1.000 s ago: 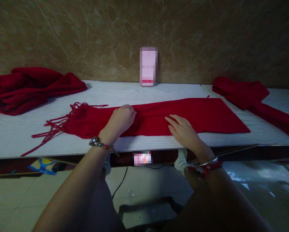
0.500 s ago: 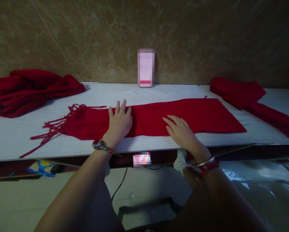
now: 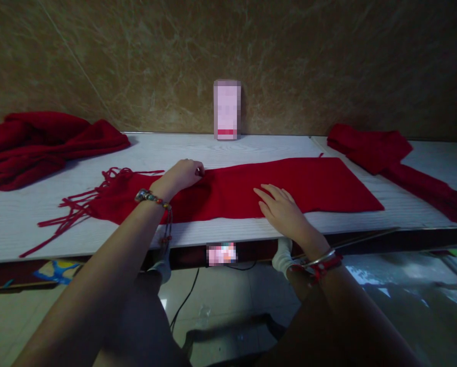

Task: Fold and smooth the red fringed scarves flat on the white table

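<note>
Red fringed scarf (image 3: 312, 186) lies flat, lengthwise across the middle of the white table (image 3: 251, 148). Its fringe (image 3: 83, 204) trails toward the table's left end, some strands reaching the front edge. Its right end is squared off.

Left hand (image 3: 178, 176): on the scarf's far edge, near the table's middle. Fingers are curled down onto the cloth; cannot tell whether they pinch it. A beaded bracelet (image 3: 152, 198) is on that wrist.

Right hand (image 3: 284, 209): released, palm down, fingers spread flat on the scarf near the table's front edge. Red and metal bangles (image 3: 322, 260) are on that wrist.

At the table's left end is a crumpled heap of red scarves (image 3: 41, 145), apart from the flat one. At the right end is another red scarf (image 3: 381, 150), loosely folded, its tail running toward the front right corner.

At the middle of the table's back edge, an upright pink box (image 3: 227, 109) stands against the brown marbled wall (image 3: 328, 61).

Below the table's front edge are a tiled floor and a dark cable (image 3: 184, 300).
</note>
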The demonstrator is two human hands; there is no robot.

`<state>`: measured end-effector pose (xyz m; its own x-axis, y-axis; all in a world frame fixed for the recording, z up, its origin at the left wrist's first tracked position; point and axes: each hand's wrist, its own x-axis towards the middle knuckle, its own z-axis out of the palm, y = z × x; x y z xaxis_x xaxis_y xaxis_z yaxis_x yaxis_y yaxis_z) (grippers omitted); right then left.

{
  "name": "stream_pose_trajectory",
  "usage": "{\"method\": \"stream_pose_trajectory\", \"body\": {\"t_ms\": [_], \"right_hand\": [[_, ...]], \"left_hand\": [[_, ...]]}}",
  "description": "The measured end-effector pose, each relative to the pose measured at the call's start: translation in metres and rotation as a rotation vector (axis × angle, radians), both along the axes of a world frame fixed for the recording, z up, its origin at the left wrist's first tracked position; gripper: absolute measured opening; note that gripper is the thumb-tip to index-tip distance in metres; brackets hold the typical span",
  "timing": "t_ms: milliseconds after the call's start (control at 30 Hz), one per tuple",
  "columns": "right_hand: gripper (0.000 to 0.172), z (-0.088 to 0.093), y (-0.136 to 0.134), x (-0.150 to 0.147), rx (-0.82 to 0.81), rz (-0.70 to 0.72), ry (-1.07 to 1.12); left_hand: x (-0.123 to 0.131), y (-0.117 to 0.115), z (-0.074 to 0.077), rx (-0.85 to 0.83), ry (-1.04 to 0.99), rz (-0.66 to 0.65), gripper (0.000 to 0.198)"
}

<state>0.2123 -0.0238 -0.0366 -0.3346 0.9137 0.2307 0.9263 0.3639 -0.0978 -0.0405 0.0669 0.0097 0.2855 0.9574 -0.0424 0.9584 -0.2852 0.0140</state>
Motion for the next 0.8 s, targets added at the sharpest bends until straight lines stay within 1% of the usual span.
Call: {"method": "stream_pose_trajectory", "body": {"t_ms": [267, 333, 467, 533, 800], "right_hand": [[0.044, 0.003, -0.001, -0.001, -0.025, -0.012, -0.008], [0.044, 0.002, -0.001, -0.001, -0.024, -0.014, -0.006], [0.044, 0.001, -0.001, -0.001, -0.016, -0.013, 0.0], [0.045, 0.001, -0.001, -0.001, -0.018, -0.012, -0.001], [0.045, 0.001, 0.0, -0.001, -0.024, -0.013, 0.0]], "left_hand": [[0.007, 0.003, -0.002, -0.038, 0.114, 0.037, 0.03], [0.007, 0.001, 0.0, 0.0, 0.1, 0.061, 0.03], [0.007, -0.006, 0.005, 0.181, 0.028, 0.146, 0.034], [0.009, -0.008, 0.004, 0.231, 0.023, 0.152, 0.035], [0.022, -0.012, -0.006, 0.235, 0.038, 0.139, 0.037]]}}
